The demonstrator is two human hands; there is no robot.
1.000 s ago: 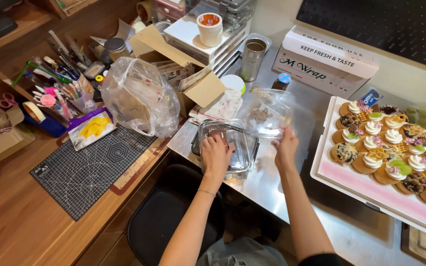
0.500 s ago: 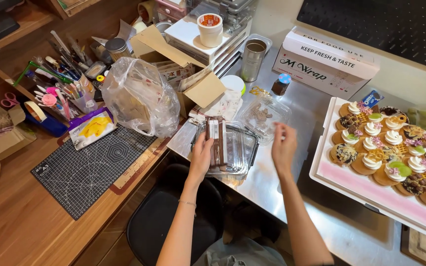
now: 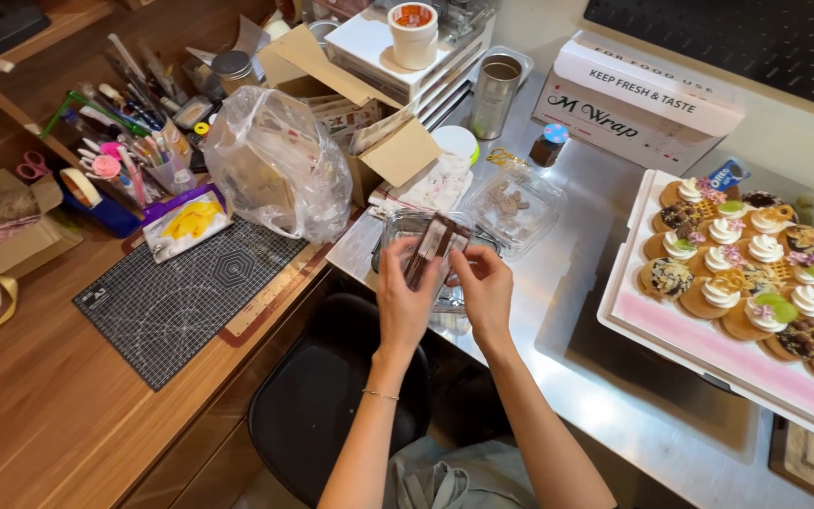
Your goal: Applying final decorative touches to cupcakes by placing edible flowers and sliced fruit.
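Your left hand (image 3: 405, 300) and right hand (image 3: 482, 287) pinch brown-and-white wrapped bar (image 3: 431, 247) between fingertips, held tilted over clear plastic container (image 3: 398, 231) on steel counter (image 3: 614, 377) – second clear container (image 3: 515, 203) just beyond right hand. Tray of decorated cookies (image 3: 756, 278) well right of hands. Left of left hand: wooden desk (image 3: 40, 424) with black cutting mat (image 3: 190, 292), crumpled plastic bag (image 3: 280, 165) – black stool (image 3: 322, 405) below wrists
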